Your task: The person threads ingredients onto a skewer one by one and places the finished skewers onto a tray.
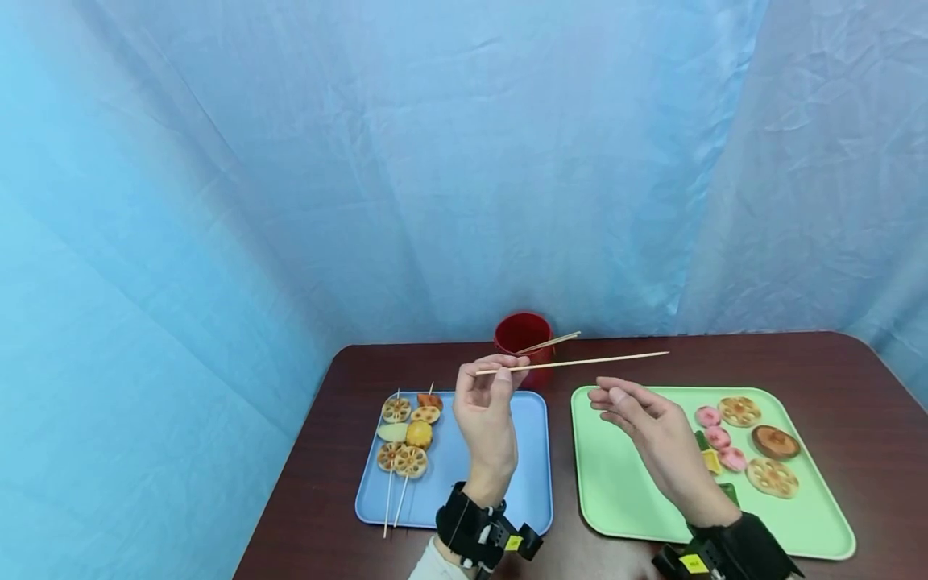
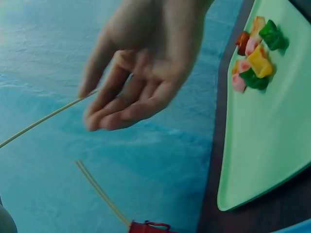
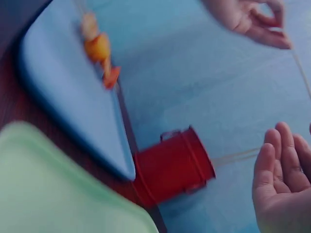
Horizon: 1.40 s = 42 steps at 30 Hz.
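My left hand (image 1: 489, 427) pinches a thin bamboo skewer (image 1: 580, 362) near one end and holds it almost level above the table. The skewer's pointed end reaches out over my right hand (image 1: 656, 443), whose loosely bent fingers hold nothing in the head view. In the left wrist view the skewer (image 2: 43, 119) ends visually at the thumb of the right hand (image 2: 141, 73). The right wrist view shows the left hand (image 3: 250, 19) with the skewer, and the right hand's fingers (image 3: 265, 170) in front.
A red bucket (image 1: 516, 326) with skewers (image 1: 554, 341) leaning out stands at the back. On the blue tray (image 1: 493, 491) lie two loaded skewers with lotus root slices (image 1: 411, 461). The green tray (image 1: 616, 499) holds lotus slices (image 1: 772, 478), a brown round slice (image 1: 775, 442) and pink pieces (image 1: 718, 437).
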### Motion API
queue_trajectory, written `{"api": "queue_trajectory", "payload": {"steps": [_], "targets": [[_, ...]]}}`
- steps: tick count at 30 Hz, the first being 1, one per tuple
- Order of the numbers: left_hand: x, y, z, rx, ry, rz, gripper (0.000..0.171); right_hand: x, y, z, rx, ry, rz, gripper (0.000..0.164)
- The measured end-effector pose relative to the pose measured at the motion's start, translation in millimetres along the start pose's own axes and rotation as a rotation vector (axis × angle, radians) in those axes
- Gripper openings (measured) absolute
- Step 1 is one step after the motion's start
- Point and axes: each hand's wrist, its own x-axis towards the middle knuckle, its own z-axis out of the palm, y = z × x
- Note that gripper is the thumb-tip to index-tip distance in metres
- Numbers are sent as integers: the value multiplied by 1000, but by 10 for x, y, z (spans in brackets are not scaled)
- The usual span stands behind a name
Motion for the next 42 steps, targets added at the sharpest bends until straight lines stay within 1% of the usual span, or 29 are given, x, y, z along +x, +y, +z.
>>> {"api": "queue_trajectory", "payload": {"steps": [3,6,10,14,18,20,22,24,26,28,29,30,32,33,35,36,38,42], "targets": [[-48,-54,22,-14,27,-41,10,40,-12,27,221,-39,-19,38],[-99,-99,28,-6,40,-75,9,78,-12,50,389,-64,-27,32],[-151,-151,22,12,39,-93,13,114,-5,68,579,-66,-14,30],[-182,-184,1,37,17,-99,19,130,-1,57,694,-62,-8,30],[-205,-217,-51,73,-41,-124,21,138,-5,19,722,-46,-14,28],[-217,-241,-95,95,-81,-151,22,144,-5,-8,715,-27,-17,27],[-225,-258,-151,144,-115,-178,25,145,2,-38,687,-4,-24,25],[-226,-266,-211,207,-135,-206,29,142,17,-71,633,22,-31,23],[-218,-255,-270,294,-149,-247,31,131,43,-101,548,53,-39,19],[-198,-239,-321,406,-168,-317,29,115,74,-129,452,70,-42,16],[-187,-230,-342,465,-192,-352,27,105,94,-137,401,78,-40,16],[-178,-225,-358,520,-226,-394,26,95,114,-141,351,84,-35,16],[-166,-222,-384,632,-319,-473,27,77,154,-132,251,86,-19,22],[-165,-227,-392,685,-373,-504,29,68,174,-122,204,84,-9,26],[-177,-242,-401,756,-470,-549,33,54,212,-90,118,80,12,34],[-187,-253,-406,775,-506,-570,35,49,227,-71,83,79,21,37],[-210,-275,-412,794,-548,-599,35,41,252,-39,32,79,32,42],[-253,-304,-417,786,-581,-610,29,36,279,-7,-10,97,35,40]]}}
